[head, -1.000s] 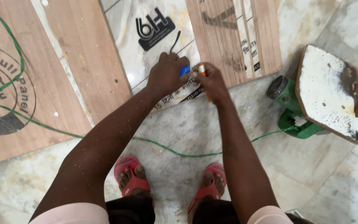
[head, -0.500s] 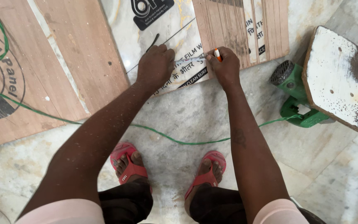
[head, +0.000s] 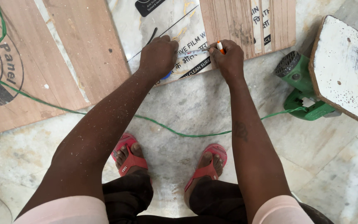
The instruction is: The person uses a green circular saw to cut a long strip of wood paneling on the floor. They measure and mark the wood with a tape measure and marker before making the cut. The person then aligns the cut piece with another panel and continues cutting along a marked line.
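Observation:
My left hand (head: 159, 55) presses down on a glossy marble-patterned sheet (head: 175, 20) lying on the floor, and a blue object peeks out under its fingers. A thin tape strip runs from it across to my right hand (head: 228, 58). My right hand grips an orange-and-white marker (head: 220, 47), tip at the edge where the glossy sheet meets a narrow wood-grain panel (head: 237, 23). Both hands are close together near the sheet's lower edge.
Large plywood boards (head: 42, 62) lie at the left. A green cable (head: 179, 130) crosses the marble floor to a green power tool (head: 301, 89) beside a white worn stool top (head: 344, 66) at right. My feet in red sandals (head: 131, 155) stand below.
My hands have spread slightly apart along the sheet's lower edge; the right hand with the marker shifted to the right onto the wood panel's edge. The view moved closer to the sheet.

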